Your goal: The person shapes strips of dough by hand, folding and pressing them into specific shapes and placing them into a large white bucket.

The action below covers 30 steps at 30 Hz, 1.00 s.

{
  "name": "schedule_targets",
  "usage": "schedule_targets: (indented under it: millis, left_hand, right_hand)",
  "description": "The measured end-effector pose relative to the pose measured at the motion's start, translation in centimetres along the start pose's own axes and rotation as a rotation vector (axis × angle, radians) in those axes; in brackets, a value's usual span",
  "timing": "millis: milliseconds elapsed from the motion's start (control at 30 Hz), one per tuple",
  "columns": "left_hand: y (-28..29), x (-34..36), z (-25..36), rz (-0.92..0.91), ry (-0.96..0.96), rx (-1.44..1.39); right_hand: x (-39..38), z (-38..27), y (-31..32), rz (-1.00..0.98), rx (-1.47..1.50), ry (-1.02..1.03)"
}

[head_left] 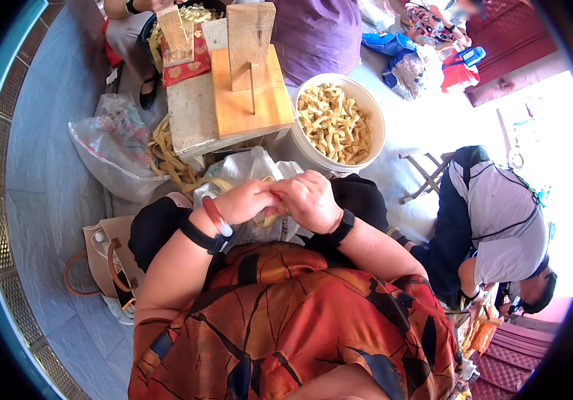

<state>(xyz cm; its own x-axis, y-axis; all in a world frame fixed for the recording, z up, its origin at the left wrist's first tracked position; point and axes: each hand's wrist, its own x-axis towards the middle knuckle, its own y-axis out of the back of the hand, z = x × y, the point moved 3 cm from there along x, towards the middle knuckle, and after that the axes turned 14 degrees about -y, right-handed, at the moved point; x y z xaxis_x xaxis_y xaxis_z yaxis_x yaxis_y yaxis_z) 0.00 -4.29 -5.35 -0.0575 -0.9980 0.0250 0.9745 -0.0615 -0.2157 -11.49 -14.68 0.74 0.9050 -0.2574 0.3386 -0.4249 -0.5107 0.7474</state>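
Observation:
My left hand point(246, 200) and my right hand point(306, 200) meet above my lap, fingers closed together around a pale yellow strip point(272, 215), mostly hidden by them. A crumpled white plastic bag point(237, 165) with similar strips lies beneath and behind them. Just beyond, a low worn board table point(191, 115) bears an orange wooden block point(234, 108) with an upright piece of wood and a thin stick. To its right, a white bucket point(378, 133) holds several pale yellow pieces.
A tan handbag point(100, 260) stands left of my legs, near a translucent sack point(106, 160). Another person's leg point(131, 47) is at the upper left. A bent-over person point(500, 227) is on the right, beside a folding stool point(420, 173). Bundles point(403, 73) lie at the upper right.

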Motion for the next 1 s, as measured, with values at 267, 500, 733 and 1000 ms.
schedule_targets:
  millis: [267,500,733,1000]
  left_hand:
    - [-0.7,0.4,2.4,0.324,-0.391,0.825]
    - [-1.9,0.0,4.4,0.365,-0.634,1.118]
    - [0.0,0.2,-1.2,0.681,-0.307,-0.276]
    - [0.3,0.2,-0.6,0.618,-0.354,-0.455]
  right_hand:
    - [-0.1,4.8,-2.2,-0.263,1.446,-0.948]
    - [1.0,3.9,-1.1,-0.376,1.285,-0.982]
    - [1.7,1.2,-0.7,0.150,0.102,-0.264]
    - [1.8,0.2,0.5,-0.057,0.296,-0.246]
